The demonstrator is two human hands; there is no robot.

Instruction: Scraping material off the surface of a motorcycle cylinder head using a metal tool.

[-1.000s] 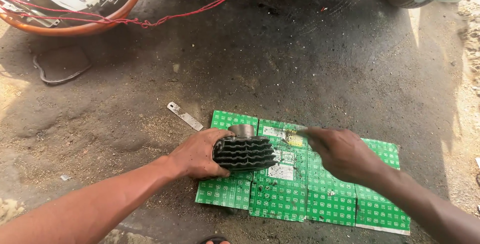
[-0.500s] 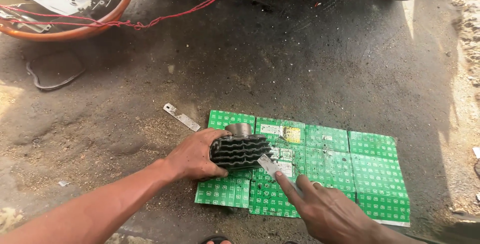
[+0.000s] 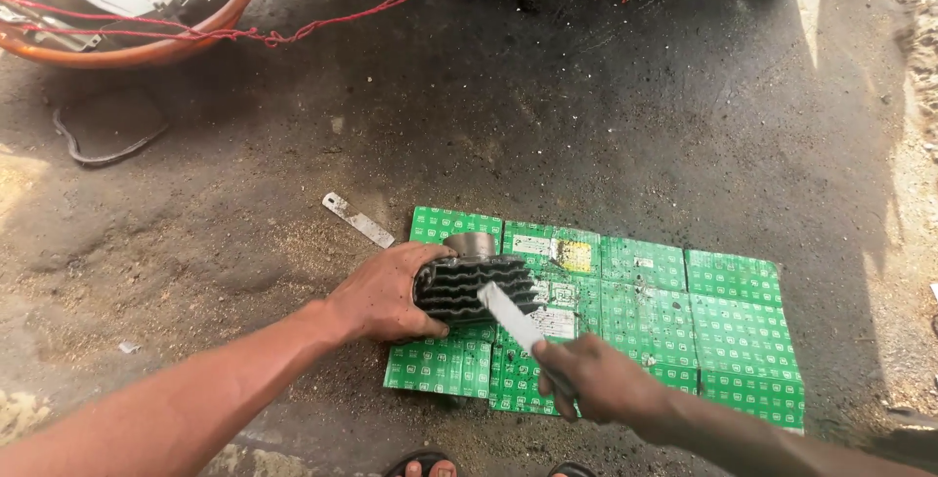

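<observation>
Finned cylinder (image 3: 476, 287), dark grey metal with a round sleeve sticking out at its far end, lies on a flattened green printed carton (image 3: 684, 321) spread on the dirty ground (image 3: 586, 125). Far to the left of the fingers, at the top corner, an orange basin (image 3: 147, 47) holds metal parts, and a red cord (image 3: 293, 32) runs from it toward the right. Below the basin a dark rubber ring (image 3: 107, 130) lies flat. A short metal strip (image 3: 358, 220) rests on the ground just beyond the left hand (image 3: 386, 293). That hand's fingers are wrapped around the cylinder's left end, thumb on the near side, pinning it to the carton. To the right and nearer the camera, the right hand (image 3: 601, 379) has its fingers shut around a flat light-coloured blade (image 3: 510, 313), whose tip touches the cylinder's fins. Toes show at the bottom edge, just below the right hand.
</observation>
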